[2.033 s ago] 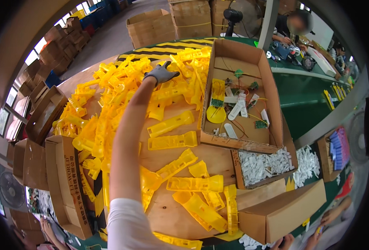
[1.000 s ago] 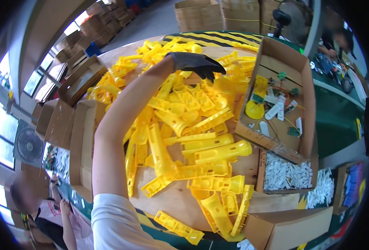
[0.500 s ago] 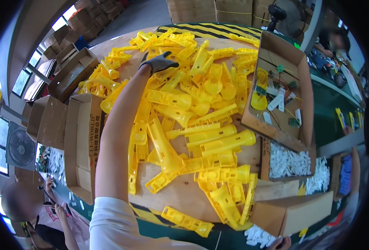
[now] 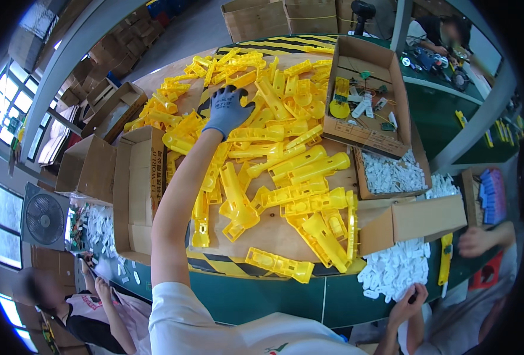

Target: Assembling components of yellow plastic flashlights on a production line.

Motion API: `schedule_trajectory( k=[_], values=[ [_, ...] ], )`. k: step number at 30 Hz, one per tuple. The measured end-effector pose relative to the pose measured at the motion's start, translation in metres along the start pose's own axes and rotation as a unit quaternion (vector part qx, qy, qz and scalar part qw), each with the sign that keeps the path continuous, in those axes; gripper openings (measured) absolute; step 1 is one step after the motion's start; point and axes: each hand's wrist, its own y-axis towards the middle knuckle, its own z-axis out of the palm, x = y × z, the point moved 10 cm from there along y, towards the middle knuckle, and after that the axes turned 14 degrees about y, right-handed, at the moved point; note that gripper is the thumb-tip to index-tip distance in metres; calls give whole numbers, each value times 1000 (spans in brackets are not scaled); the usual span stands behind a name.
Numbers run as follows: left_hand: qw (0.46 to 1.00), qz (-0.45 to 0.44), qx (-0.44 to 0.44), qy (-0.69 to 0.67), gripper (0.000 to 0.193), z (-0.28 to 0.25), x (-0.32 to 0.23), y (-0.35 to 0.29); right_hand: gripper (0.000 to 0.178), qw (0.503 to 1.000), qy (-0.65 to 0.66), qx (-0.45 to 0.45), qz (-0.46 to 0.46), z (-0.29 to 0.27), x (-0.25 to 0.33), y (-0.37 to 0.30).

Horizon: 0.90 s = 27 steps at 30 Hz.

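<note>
My left hand (image 4: 226, 108), in a grey-blue work glove with dark fingertips, is back up over the far part of a big heap of yellow plastic torch-shaped housing shells (image 4: 303, 163). Its fingers are spread, the thumb out to the right, and I see nothing held in it. The fingertips reach in among the shells; whether they touch one is hidden. Closer to me, a single shell (image 4: 279, 264) lies across the table's front edge. My right hand is out of the picture.
An open carton (image 4: 402, 106) with white pieces and wires stands at the right, above a box of white parts (image 4: 392, 171). Left of my arm stands an empty carton (image 4: 133, 201). A co-worker's hands (image 4: 413, 299) are by a white pile (image 4: 392, 266); another person sits lower left.
My left hand has turned from thumb-side up to back up and stays over the far shells, fingers spread. The whole view has shifted, bringing more of the front table and the co-worker's hands into sight.
</note>
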Motion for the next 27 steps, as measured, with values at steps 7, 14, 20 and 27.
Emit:
schedule_trajectory(
  k=[7, 14, 20, 27],
  values=[
    [958, -6, 218, 184, 54, 65, -26, 21, 12, 1000, 9, -18, 8, -6, -3, -3],
    [912, 23, 304, 273, 62, 92, -24, 46, 11, 999, 27, -27, -6, -6, 5, 6],
    [919, -16, 314, 239, 64, 75, -36, 43, 10, 996, 52, -68, -13, -20, -2, -3],
    [895, 104, 431, 43, 67, 77, -43, 18, 8, 991, 92, -97, -20, -25, 12, -2]
  ],
)
